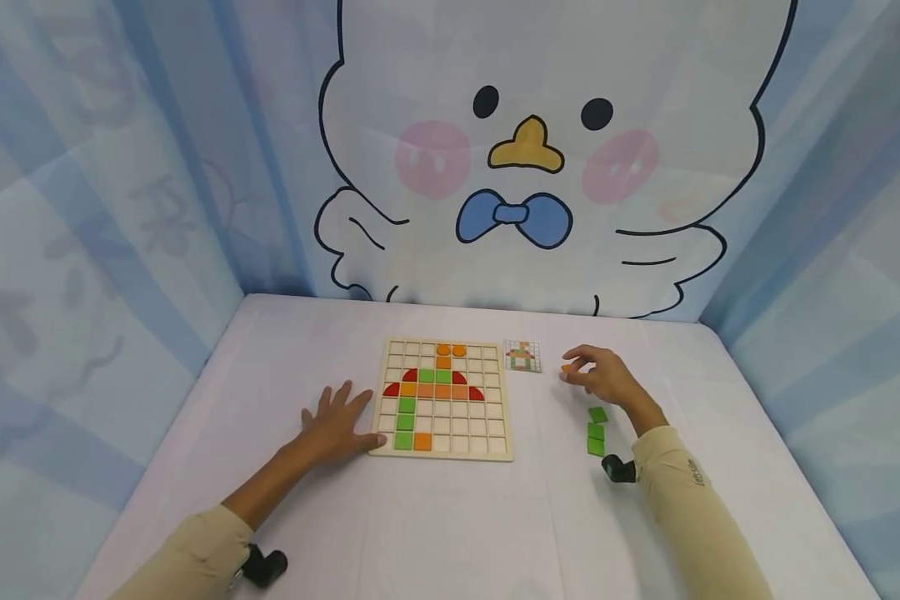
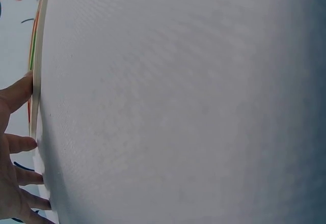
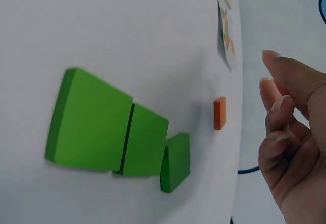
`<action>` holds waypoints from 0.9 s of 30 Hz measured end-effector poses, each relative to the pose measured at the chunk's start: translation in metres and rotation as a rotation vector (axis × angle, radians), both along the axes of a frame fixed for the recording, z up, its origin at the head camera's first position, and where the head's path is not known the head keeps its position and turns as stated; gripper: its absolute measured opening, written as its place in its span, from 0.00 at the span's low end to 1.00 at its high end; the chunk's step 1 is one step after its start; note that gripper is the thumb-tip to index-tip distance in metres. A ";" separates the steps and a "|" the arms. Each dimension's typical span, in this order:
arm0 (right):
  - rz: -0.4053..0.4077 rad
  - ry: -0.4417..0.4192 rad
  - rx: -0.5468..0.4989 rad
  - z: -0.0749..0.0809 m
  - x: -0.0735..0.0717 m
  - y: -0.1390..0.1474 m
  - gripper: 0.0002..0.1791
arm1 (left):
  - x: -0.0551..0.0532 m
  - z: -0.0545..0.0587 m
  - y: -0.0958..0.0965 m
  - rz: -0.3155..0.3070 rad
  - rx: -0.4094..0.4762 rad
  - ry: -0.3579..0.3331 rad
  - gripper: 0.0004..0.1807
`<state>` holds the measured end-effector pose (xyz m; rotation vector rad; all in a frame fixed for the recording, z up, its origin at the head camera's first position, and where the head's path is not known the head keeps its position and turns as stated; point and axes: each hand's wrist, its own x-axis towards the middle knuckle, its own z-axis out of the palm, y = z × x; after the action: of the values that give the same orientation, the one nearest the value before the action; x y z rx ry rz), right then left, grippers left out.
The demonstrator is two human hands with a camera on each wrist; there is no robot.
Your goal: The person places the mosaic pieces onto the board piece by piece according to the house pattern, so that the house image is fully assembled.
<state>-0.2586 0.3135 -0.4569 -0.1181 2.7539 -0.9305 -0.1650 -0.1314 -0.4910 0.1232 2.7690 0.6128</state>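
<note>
My left hand (image 1: 335,428) is spread flat at the left side of a wooden grid board (image 1: 461,426), its thumb on the lower left corner. Red, orange and green tiles form a figure on the board. To the right, my right hand (image 1: 606,375) hovers with loosely bent fingers over an orange tile (image 3: 219,113), which lies on the table in the right wrist view. Nothing shows between its thumb and fingertips. Nearer to me, several green tiles (image 3: 97,122) lie in a row below that hand.
A small printed pattern card (image 1: 522,356) lies at the board's upper right, between it and my right hand. The white table (image 1: 450,525) is bordered by curtains, the back one (image 1: 525,267) with a cartoon print.
</note>
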 end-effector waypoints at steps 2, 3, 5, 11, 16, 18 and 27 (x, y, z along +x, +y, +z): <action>-0.013 -0.016 0.034 -0.002 -0.004 0.006 0.24 | -0.001 -0.001 0.000 0.000 -0.004 -0.003 0.49; -0.011 -0.018 0.045 -0.004 -0.005 0.009 0.24 | -0.001 -0.001 0.000 0.000 -0.006 -0.002 0.49; -0.009 -0.016 0.063 -0.007 -0.008 0.012 0.23 | -0.001 -0.001 -0.001 0.000 -0.007 -0.001 0.48; 0.006 -0.022 0.106 -0.018 -0.017 0.017 0.24 | 0.000 -0.001 -0.002 0.004 -0.013 -0.005 0.48; 0.013 -0.047 0.165 -0.024 -0.020 0.015 0.25 | -0.001 -0.003 -0.001 0.006 -0.011 -0.010 0.49; 0.004 -0.059 0.166 -0.026 -0.020 0.015 0.24 | -0.001 -0.003 -0.001 0.004 -0.012 -0.010 0.49; -0.036 -0.047 0.153 -0.032 -0.022 0.014 0.21 | -0.002 -0.002 -0.001 0.003 -0.015 -0.010 0.49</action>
<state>-0.2804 0.3277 -0.4887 -0.0205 2.7793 -0.7186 -0.1669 -0.1324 -0.4926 0.1125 2.7638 0.5914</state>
